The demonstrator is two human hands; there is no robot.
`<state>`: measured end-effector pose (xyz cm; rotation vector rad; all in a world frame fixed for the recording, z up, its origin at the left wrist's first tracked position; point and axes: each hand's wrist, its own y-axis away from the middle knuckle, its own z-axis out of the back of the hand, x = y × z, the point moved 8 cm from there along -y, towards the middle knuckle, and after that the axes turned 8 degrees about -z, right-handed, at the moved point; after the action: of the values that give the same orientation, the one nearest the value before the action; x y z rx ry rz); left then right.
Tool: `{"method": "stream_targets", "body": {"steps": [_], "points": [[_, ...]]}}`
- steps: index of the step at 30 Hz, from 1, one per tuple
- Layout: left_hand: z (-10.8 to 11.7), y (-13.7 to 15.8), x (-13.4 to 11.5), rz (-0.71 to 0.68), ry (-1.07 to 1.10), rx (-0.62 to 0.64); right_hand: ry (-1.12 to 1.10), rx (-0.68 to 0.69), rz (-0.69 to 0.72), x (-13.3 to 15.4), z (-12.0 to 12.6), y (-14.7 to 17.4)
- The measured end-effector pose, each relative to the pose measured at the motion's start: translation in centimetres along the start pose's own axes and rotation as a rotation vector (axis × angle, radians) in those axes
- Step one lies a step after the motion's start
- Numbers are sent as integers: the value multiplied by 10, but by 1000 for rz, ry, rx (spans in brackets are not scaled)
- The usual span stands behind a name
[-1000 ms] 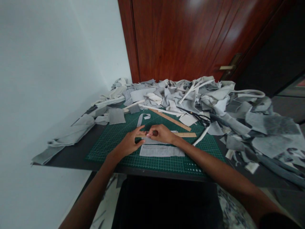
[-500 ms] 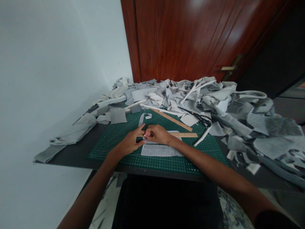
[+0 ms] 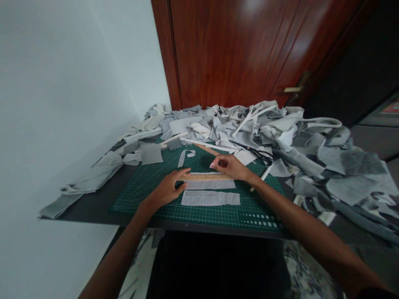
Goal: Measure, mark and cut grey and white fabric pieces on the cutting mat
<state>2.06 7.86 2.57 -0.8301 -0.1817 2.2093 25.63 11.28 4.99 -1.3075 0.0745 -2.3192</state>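
Note:
My left hand (image 3: pixel 168 186) lies at the left end of a wooden ruler (image 3: pixel 207 177), thumb and fingers spread and touching it. The ruler lies across a light grey strip of cloth (image 3: pixel 212 185). A second grey cloth strip (image 3: pixel 210 198) lies flat just below, nearer the table edge. My right hand (image 3: pixel 230 166) is closed in a pinch above the ruler's right end. Between its fingertips shows a small pale pink piece (image 3: pixel 213 165), too small to name. All this is on a green cutting mat (image 3: pixel 199 211).
Beyond the mat spreads a heap of grey and white cloth scraps (image 3: pixel 215 124), running down both sides. A second wooden ruler (image 3: pixel 204 148) is partly behind my right hand. A curled cloth strip (image 3: pixel 182 158) and a square grey scrap (image 3: pixel 151 153) lie at the left.
My right hand has moved right, from beside my left fingertips to the ruler's right end. More of the ruler and the cloth beneath it now shows. My left hand stays at the ruler's left end.

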Motion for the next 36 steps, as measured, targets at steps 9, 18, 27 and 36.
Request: {"method": "stream_targets", "body": {"steps": [9, 18, 27, 36], "points": [[-2, -6, -3, -32, -124, -73, 345, -250, -62, -49, 77, 25], [14, 1, 17, 62, -251, -92, 351, 176, 97, -30, 51, 65], [22, 4, 6, 49, -260, -233, 455, -3, 133, -29, 65, 59], [21, 2, -6, -22, -260, -229, 620, -268, -33, -68, 105, 54]]}}
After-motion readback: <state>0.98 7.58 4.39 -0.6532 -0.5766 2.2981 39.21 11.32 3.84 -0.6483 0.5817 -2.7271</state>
